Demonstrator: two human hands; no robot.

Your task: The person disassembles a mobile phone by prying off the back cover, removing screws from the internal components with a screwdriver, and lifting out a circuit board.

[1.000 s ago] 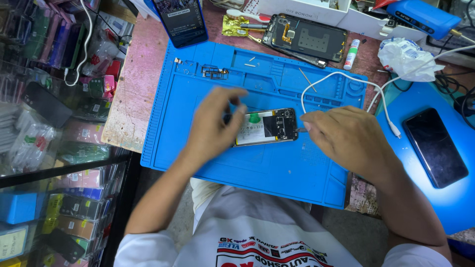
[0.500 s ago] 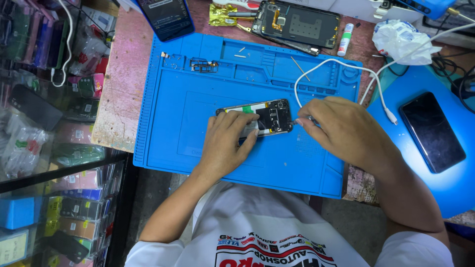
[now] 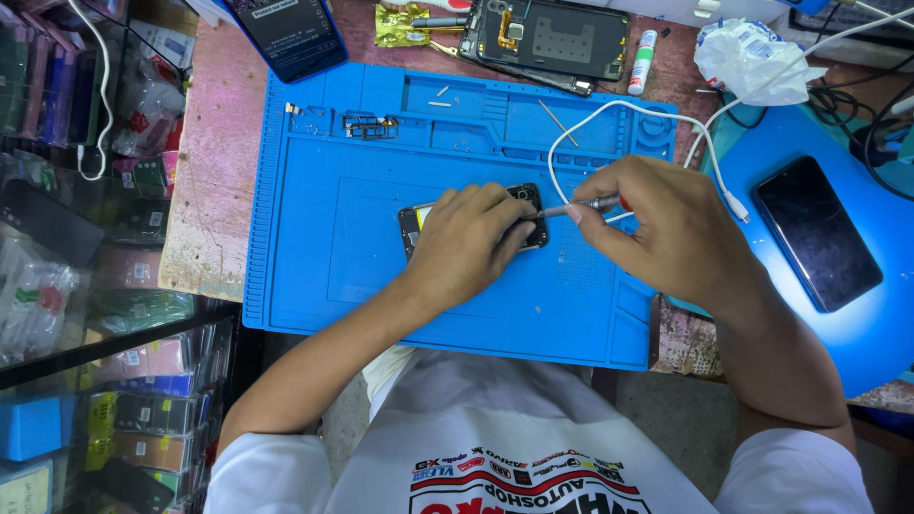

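Fingers point(image 3: 495, 214) of the left hand point(image 3: 466, 243) are pressing flat, close together, on the opened phone point(image 3: 528, 205), which is lying at the middle of the blue repair mat point(image 3: 333, 238). At 3 o'clock of it, the right hand point(image 3: 662, 228) is pinching a thin metal tool point(image 3: 581, 206), its tip touching the phone's edge. Half a second ago the left hand was covering less of the phone; now it is hiding most of it, and a green tab seen earlier is out of sight. A white cable point(image 3: 609, 114) is looping at 1 o'clock. Farther off, a dark phone point(image 3: 817, 233) is resting at 3 o'clock, another opened handset point(image 3: 552, 38) at 12 o'clock on the worn desk point(image 3: 214, 171), and glass shelves point(image 3: 67, 286) are standing at 9 o'clock.
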